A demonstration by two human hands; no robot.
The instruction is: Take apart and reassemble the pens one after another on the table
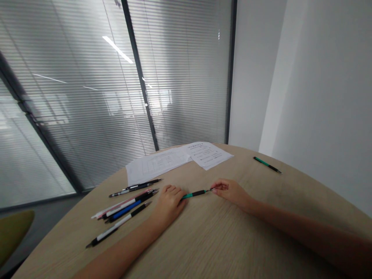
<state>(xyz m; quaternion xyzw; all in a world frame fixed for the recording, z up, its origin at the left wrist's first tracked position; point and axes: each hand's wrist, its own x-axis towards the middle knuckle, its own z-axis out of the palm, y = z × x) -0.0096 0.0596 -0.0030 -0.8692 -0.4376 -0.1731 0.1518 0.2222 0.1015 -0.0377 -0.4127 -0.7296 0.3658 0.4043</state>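
"What do we have here?"

"We have a round surface [221, 244] made of pale wood."

"What lies on it?"

"We see two sheets of paper [162, 164] at the far side, with small print and lines. One sheet lies a bit over the other."

"Do we see pens?"

"Yes! We see a group of pens [124, 205] on the left, lying close together. They are black, white, blue and pink."

"Any more?"

"We see a thin green pen [267, 164] alone on the right, near the edge."

"Is that all?"

"One more. A teal and black pen [194, 193] lies near the middle, apart from the others."
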